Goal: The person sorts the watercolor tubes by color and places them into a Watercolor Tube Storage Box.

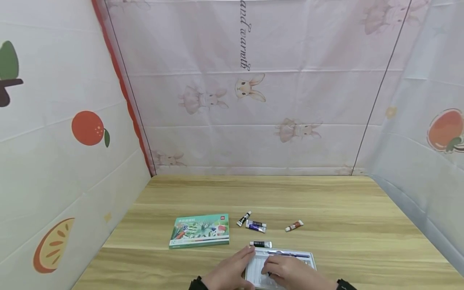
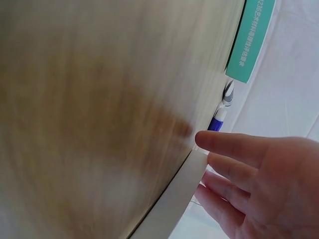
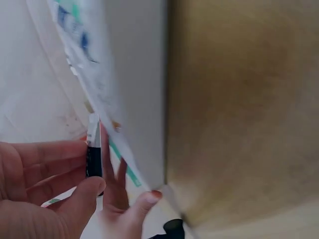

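Observation:
A white plastic tray (image 1: 255,268) lies near the front of the table, with a thin paintbrush (image 1: 288,254) along its far side. My left hand (image 1: 232,269) rests at the tray's left edge. In the left wrist view its fingers extend along the tray's pale side wall (image 2: 172,206). Over the tray, my right hand (image 1: 288,270) pinches a small paint tube (image 3: 93,160) with a dark band between thumb and fingers. Most of that tube is hidden by the hand in the head view. Another dark-labelled paint tube (image 1: 262,244) lies just beyond the tray's far edge.
A green illustrated paint box (image 1: 199,231) lies to the left. Farther back are a black-labelled tube (image 1: 244,218), two purple-blue tubes (image 1: 255,226) side by side and a reddish-brown tube (image 1: 294,226). Printed cloth (image 1: 217,149) hangs around the wooden table (image 1: 344,225).

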A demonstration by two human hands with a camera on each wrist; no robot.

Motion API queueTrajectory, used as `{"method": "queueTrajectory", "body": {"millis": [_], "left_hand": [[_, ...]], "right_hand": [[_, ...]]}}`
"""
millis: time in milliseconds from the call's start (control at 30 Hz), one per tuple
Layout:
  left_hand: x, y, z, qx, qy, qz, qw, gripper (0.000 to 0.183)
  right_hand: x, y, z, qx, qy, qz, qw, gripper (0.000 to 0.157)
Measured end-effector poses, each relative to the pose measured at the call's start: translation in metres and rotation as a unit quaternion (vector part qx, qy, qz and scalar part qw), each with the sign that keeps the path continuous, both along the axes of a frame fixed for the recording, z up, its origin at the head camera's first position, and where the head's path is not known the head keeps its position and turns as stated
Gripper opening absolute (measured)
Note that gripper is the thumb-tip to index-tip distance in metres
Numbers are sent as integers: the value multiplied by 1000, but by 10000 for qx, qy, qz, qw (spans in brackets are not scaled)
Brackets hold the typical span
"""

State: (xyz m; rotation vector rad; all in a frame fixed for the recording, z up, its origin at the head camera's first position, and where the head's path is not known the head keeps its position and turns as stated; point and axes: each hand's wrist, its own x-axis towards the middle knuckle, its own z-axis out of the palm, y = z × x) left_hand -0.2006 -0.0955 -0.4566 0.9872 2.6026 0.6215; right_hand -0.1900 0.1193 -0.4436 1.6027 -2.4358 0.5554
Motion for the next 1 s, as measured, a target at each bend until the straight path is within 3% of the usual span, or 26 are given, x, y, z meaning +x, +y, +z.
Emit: {"method": "queueTrajectory", "body": {"millis": [100, 200, 367, 500, 800, 1000], "left_hand": [[0, 0, -1, -29, 119, -29, 9999, 79], [0, 0, -2, -96, 278, -75, 9995, 80], [0, 1, -1, -136, 151, -23, 9998, 80], [0, 1, 0, -138, 107, -30, 9998, 81], [0, 4, 1, -168, 76, 19, 9998, 82], [1, 4, 0, -195, 147, 113, 9996, 83]], "right_hand": [[1, 0, -5, 51, -236, 159, 9996, 19], [-1, 2, -9, 140, -107, 237, 9996, 17], [-3, 11, -15, 342, 249, 116, 9990, 17], [-5, 16, -17, 364, 259, 45, 9990, 17], [-7, 25, -14, 384, -466, 116, 9981, 20], [-7, 24, -15, 501, -79, 47, 9987, 18]]}}
